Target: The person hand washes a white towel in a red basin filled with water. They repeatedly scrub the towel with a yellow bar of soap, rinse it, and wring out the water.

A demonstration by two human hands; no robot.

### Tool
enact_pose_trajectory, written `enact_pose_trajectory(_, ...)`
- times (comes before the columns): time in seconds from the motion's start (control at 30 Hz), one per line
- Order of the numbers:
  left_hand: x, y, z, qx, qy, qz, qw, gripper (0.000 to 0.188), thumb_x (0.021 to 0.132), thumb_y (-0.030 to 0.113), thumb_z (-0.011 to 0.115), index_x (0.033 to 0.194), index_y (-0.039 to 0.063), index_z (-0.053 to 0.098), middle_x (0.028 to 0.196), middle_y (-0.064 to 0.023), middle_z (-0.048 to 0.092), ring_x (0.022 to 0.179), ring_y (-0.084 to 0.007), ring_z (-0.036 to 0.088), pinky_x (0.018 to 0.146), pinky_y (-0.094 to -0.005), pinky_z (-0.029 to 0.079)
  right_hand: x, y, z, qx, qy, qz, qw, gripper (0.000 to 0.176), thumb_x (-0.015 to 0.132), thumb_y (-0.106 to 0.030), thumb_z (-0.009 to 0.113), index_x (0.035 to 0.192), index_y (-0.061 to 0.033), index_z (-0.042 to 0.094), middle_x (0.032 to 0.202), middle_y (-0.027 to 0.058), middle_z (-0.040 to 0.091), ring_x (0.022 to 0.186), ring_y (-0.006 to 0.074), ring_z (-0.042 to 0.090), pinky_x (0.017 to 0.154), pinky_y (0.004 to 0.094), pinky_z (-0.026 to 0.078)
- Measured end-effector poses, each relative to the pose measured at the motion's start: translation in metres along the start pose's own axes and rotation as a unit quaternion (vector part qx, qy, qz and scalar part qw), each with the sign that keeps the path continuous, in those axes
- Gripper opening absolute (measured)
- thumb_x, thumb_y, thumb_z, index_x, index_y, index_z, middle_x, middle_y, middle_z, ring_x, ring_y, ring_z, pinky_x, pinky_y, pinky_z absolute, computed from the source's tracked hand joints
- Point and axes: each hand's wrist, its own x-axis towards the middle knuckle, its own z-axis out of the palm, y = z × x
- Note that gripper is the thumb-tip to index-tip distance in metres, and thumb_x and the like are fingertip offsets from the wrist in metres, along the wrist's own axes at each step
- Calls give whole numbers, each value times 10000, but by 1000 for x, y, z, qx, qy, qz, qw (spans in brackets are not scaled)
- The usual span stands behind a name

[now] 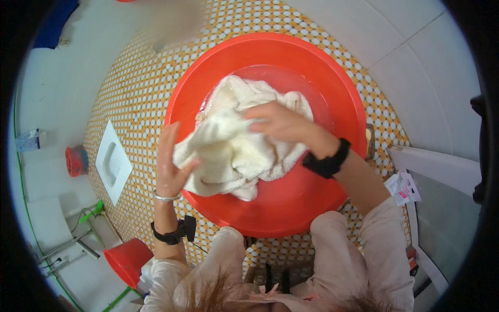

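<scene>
A large red plastic basin with shallow water stands on the floor before me. In it lies a wet, cream-white fleecy cloth, bunched up, its left part draped over the basin's rim. My left hand is at that left edge, thumb and fingers spread apart around the cloth's margin without a visible grip. Over the middle of the cloth is my right hand, blurred, its fingers stretched out and apart. Whether its fingertips touch the fabric is hard to tell. Both wrists wear black straps; the left also has a silvery bangle.
A white squat toilet is set in the orange-and-white tiled floor at left. Two red buckets, one small and one larger, stand along the left wall. A door frame with a packet is at right.
</scene>
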Motion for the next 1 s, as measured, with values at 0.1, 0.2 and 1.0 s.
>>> enact_pose_trajectory(0.1, 20, 43, 29, -245, -80, -4, 966, 834, 716, 289, 842, 1396, 13, 446, 1401, -189, 487, 1364, -321, 403, 1106, -405, 329, 31, -45, 31, -51, -29, -202, 978, 186, 788, -104, 645, 937, 6, 667, 868, 135, 667, 809, 258, 640, 756, 378, 495)
enact_pose_trajectory(0.2, 18, 37, 25, -203, -127, -250, 938, 510, 811, 239, 771, 1195, -49, 600, 1090, -140, 667, 968, -226, 644, 848, -331, 508, 47, -46, 15, 79, -48, -152, 984, 166, 806, -122, 655, 912, 5, 676, 876, 124, 670, 813, 242, 640, 749, 358, 498)
enact_pose_trajectory(1.0, -2, -24, 25, -28, -159, -139, 977, 857, 692, 363, 842, 1383, 25, 465, 1360, -193, 518, 1260, -366, 492, 1032, -421, 418, 27, 84, 72, -199, 2, 94, 975, 237, 839, -186, 638, 1020, -33, 621, 977, 232, 641, 951, 407, 614, 830, 492, 478)
